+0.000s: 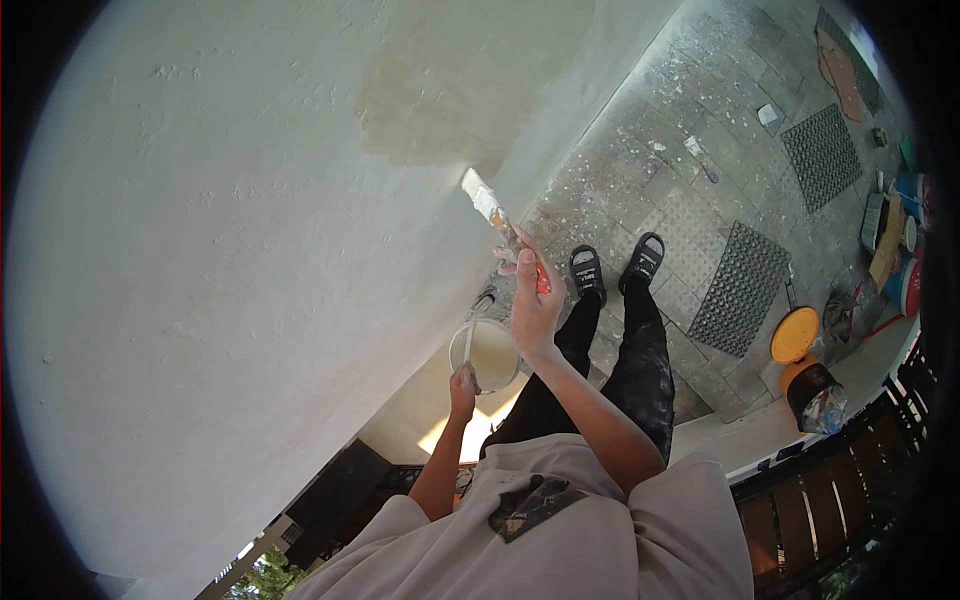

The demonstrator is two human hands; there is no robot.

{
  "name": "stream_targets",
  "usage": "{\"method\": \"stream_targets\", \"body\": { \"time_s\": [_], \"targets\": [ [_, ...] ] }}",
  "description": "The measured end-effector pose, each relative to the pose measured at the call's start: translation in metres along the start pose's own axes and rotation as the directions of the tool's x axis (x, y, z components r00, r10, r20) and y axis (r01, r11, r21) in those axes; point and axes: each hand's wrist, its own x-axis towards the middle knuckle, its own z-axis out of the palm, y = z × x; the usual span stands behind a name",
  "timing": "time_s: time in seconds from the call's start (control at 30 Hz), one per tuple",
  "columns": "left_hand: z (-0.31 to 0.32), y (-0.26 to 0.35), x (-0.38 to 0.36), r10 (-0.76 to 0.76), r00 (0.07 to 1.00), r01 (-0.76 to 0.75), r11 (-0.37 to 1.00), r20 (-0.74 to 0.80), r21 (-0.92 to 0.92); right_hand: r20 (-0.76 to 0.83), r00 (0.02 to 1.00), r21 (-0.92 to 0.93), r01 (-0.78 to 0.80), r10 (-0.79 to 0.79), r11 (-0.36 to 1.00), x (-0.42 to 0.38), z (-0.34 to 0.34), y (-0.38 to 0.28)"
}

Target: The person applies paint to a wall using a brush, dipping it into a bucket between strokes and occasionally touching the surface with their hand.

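Note:
In my right hand (536,290) is a paintbrush (485,200) with a red-ended handle, its bristles coated in thick white paint. The brush tip is right at the pale wall (200,250), just below a darker, damp-looking patch (450,90). Lower down, my left hand (464,388) is closed at a white bucket (495,365) of pale, creamy liquid. A thin white strip like the bucket's handle runs from these fingers across the opening. My right wrist partly overlaps the bucket's right side.
My sandalled feet (588,272) stand on paint-spattered grey paving (680,170). Dark textured mats (740,288) lie to the right. Beyond them are a yellow round lid (795,335), an orange container (808,390) and several buckets and tools. A slatted fence (830,480) is at lower right.

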Motion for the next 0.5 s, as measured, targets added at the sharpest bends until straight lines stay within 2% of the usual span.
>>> {"method": "stream_targets", "body": {
  "time_s": [0.13, 0.23, 0.3, 0.43, 0.5],
  "targets": [
    [-0.018, -0.025, -0.004, -0.053, 0.998, 0.053, 0.999, -0.023, 0.007, -0.129, 0.991, -0.018, -0.043, 0.04, 0.999, 0.009, 0.012, 0.026],
    [-0.022, -0.031, -0.009, -0.075, 0.996, 0.075, 0.997, -0.045, -0.007, -0.118, 0.988, -0.051, -0.109, 0.102, 0.993, 0.016, 0.021, 0.028],
    [-0.022, -0.03, -0.011, -0.103, 0.993, 0.101, 0.994, -0.051, -0.028, -0.061, 0.997, -0.022, -0.057, 0.055, 0.998, 0.008, 0.023, 0.022],
    [-0.019, -0.018, -0.007, -0.021, 1.0, 0.02, 1.0, -0.015, -0.01, 0.114, 0.993, 0.005, 0.019, -0.019, 1.0, -0.023, 0.0, 0.003],
    [-0.016, -0.004, -0.007, 0.028, 1.0, -0.028, 0.999, 0.009, -0.031, 0.223, 0.973, -0.007, -0.066, 0.066, 0.998, -0.029, -0.022, 0.0]
  ]
}}
